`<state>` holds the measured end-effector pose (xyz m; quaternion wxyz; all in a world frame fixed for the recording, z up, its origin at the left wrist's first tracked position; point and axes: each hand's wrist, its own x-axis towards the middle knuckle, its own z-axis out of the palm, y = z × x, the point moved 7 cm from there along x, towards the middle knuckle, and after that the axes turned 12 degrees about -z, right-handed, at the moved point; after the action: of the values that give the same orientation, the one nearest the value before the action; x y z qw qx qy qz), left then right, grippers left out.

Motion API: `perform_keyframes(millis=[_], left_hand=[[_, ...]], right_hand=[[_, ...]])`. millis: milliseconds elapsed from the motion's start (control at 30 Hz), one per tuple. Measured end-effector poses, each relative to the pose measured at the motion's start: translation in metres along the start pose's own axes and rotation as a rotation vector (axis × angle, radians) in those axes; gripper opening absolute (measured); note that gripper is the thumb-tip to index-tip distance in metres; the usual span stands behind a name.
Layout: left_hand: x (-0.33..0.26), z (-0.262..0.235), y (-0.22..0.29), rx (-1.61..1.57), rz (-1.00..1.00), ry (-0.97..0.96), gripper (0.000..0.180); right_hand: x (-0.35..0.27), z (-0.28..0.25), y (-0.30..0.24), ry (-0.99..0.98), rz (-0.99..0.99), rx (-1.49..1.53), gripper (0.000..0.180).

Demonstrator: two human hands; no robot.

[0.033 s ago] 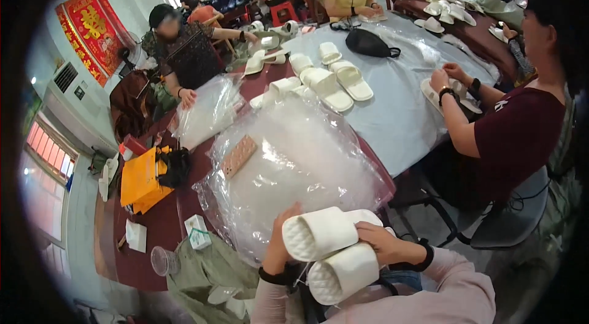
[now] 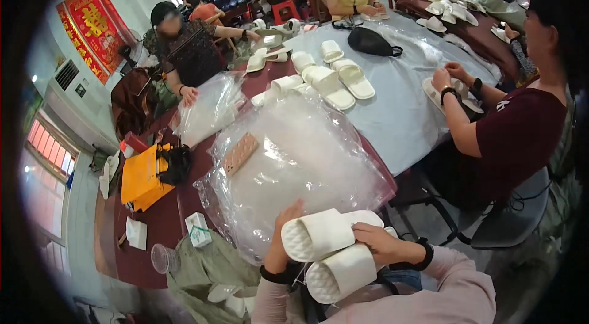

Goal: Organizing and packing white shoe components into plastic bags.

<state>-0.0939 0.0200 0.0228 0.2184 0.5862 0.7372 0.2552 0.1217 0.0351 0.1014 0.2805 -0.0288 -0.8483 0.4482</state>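
Observation:
Several white slide slippers (image 2: 318, 235) with quilted insoles are held in a bunch low in the view, above my lap. My right hand (image 2: 383, 244) is closed around them from the right, its fingers over a strap. From the left, my left hand (image 2: 283, 226) presses against the upper slipper; its fingers are partly hidden behind it. Another white slipper (image 2: 342, 274) hangs just below in the same bunch. Just beyond my hands, a large clear plastic bag (image 2: 288, 177) lies spread over the table edge.
A pinkish perforated block (image 2: 241, 155) rests on the plastic. More white slippers (image 2: 328, 87) stand farther back. At left are a yellow bag (image 2: 144, 178), a small white box (image 2: 197, 229) and a clear cup (image 2: 164, 259). A co-worker (image 2: 509, 121) sits at right; another (image 2: 184, 54) leans in across the table.

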Motion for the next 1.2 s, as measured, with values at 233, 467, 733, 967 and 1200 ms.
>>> perform_keyframes(millis=[233,467,733,967,1200], left_hand=[[-0.015,0.0,-0.004,0.054,0.149,0.253,0.054],[-0.025,-0.023,0.023,-0.25,0.036,0.146,0.052],[-0.04,-0.015,0.082,-0.061,0.092,0.112,0.055],[-0.041,0.001,0.114,0.203,0.13,0.179,0.058],[-0.06,0.012,0.152,0.31,0.353,0.112,0.051]], right_hand=[[-0.008,0.021,0.004,-0.026,-0.005,0.034,0.036],[-0.021,0.011,0.015,0.134,0.107,-0.053,0.031],[-0.019,-0.018,0.012,0.497,0.227,-0.532,0.03],[-0.007,-0.006,-0.008,0.412,0.038,-0.752,0.023],[-0.006,0.005,0.016,0.413,0.003,-0.685,0.038]])
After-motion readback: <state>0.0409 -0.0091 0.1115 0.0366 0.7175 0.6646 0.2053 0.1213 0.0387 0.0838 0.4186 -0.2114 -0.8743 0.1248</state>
